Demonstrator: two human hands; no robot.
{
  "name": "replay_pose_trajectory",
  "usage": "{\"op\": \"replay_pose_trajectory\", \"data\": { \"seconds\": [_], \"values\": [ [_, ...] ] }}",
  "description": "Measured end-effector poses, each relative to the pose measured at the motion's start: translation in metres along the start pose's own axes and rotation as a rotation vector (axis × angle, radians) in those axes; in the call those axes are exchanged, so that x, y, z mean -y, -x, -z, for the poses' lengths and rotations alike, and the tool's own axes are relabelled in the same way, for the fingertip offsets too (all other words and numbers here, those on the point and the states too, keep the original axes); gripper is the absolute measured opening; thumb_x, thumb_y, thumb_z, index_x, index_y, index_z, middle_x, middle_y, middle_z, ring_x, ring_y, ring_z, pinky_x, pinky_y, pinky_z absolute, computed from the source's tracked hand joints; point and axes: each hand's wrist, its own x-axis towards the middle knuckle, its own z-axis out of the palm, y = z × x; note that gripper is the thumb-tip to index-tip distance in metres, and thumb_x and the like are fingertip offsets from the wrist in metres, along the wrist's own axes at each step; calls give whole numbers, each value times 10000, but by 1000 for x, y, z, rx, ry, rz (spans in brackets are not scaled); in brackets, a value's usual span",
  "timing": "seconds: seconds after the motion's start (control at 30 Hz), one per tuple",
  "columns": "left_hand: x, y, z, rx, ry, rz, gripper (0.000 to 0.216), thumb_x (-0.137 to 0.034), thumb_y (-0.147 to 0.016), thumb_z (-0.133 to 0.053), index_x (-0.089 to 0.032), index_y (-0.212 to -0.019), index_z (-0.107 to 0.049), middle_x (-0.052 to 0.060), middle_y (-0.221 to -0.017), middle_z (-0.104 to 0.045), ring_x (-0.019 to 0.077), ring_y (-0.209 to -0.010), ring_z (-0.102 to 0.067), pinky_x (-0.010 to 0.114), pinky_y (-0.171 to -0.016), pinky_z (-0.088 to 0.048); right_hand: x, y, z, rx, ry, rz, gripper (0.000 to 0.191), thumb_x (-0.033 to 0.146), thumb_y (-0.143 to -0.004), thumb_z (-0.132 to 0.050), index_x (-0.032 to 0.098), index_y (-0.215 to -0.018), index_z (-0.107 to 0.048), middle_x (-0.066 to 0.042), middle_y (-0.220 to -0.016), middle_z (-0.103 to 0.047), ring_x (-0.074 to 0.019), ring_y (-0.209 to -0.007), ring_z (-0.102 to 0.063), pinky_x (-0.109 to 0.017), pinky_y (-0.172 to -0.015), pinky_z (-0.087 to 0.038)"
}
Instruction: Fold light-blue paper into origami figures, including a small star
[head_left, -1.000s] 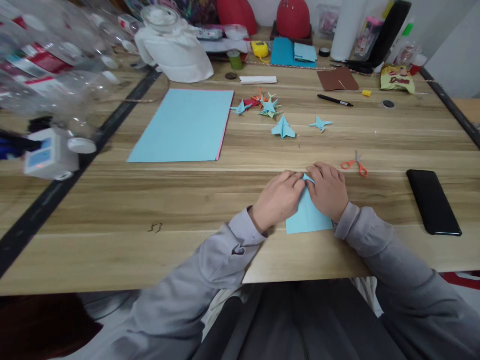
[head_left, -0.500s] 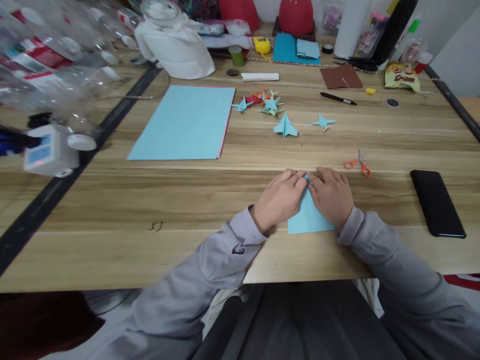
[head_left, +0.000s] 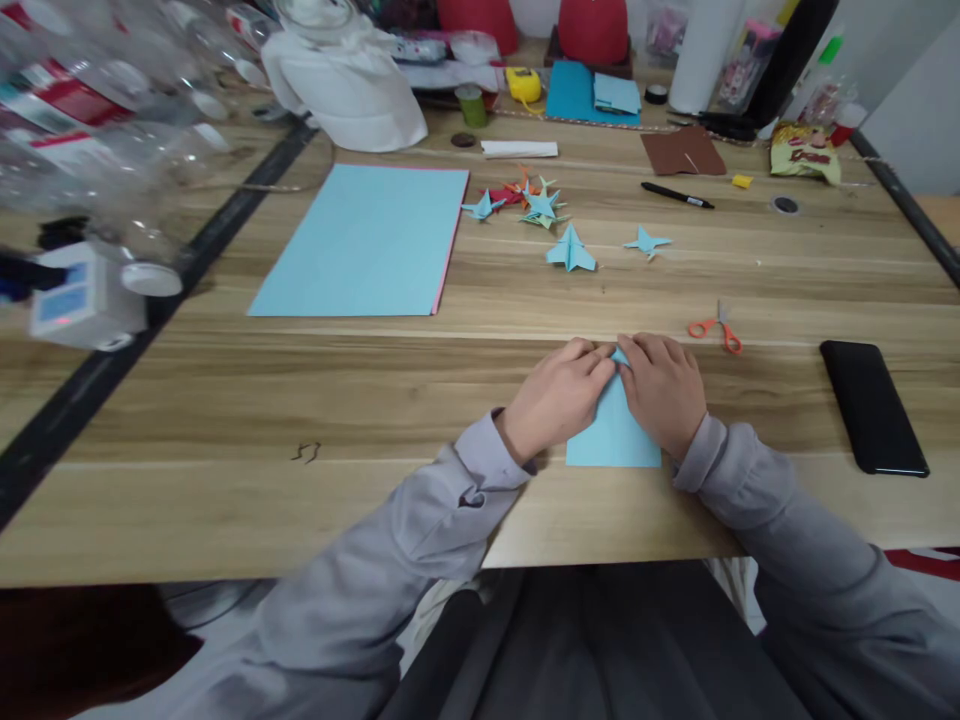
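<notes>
A light blue sheet of paper [head_left: 615,435] lies on the wooden table near its front edge, its top narrowing to a folded point between my hands. My left hand [head_left: 561,390] presses the upper left of the paper, fingers close together. On the upper right, my right hand [head_left: 661,388] pinches the paper by the folded tip. Both hands partly cover the sheet, so the fold itself is mostly hidden. Beyond the right hand rest small scissors [head_left: 720,328] with orange handles, blades apart. Farther back are a blue paper plane [head_left: 571,250] and a small blue folded figure [head_left: 646,242].
A stack of large blue sheets [head_left: 367,245] lies to the left. Several coloured folded figures [head_left: 541,205] cluster behind, near a black pen [head_left: 677,195]. A black phone [head_left: 874,405] is at the right. Plastic bottles [head_left: 112,150] and a white boxy device [head_left: 88,300] crowd the left.
The lower edge of the paper has swung slightly left and now lies straighter. My fingers have shifted a little at the folded tip. The view has moved slightly.
</notes>
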Motion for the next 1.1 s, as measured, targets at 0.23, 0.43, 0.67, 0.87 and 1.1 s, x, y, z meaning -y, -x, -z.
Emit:
{"op": "replay_pose_trajectory", "data": {
  "seconds": [0.23, 0.43, 0.67, 0.87, 1.1],
  "values": [
    [-6, -3, -2, 13, -41, 38, 242, -106, -894, -453, -90, -1058, -630, 163, -1293, -611, 280, -1079, -532, 418, -965, -485, -1, 0, -3, -4, 9, -2, 363, 285, -981, -457, 184, -1274, -645, -133, -1263, -648, -287, -1153, -532, -416, -925, -402],
    [-4, -4, -3, -3, 54, 63, 277, -96, -866, -483, -81, -1107, -619, 175, -1275, -619, 268, -1105, -529, 416, -986, -481, 0, 3, -2, 2, 55, 36, 361, 276, -984, -456, 150, -1267, -641, -143, -1289, -648, -285, -1170, -548, -418, -930, -398],
    [-1, -3, -5, -42, 65, 34, 393, -117, -882, -444, -73, -1248, -580, 182, -1269, -619, 277, -1108, -538, 435, -994, -472, 5, 6, -2, 4, 88, 25, 382, 262, -996, -413, 138, -1293, -620, -156, -1333, -627, -288, -1211, -535, -419, -947, -395],
    [2, 1, -9, -46, 42, 30, 420, -148, -910, -419, -59, -1290, -575, 207, -1261, -604, 298, -1108, -531, 462, -959, -480, 1, 4, -1, 24, 7, 1, 381, 292, -983, -434, 149, -1267, -643, -145, -1317, -635, -279, -1198, -534, -405, -951, -408],
    [-1, 1, -8, -37, 4, 81, 454, -171, -913, -422, -76, -1338, -551, 195, -1312, -577, 313, -1142, -507, 467, -953, -460, -3, 3, -4, -10, -37, -82, 388, 349, -974, -469, 232, -1306, -634, -137, -1377, -583, -294, -1254, -494, -445, -1007, -382]
  ]
}}
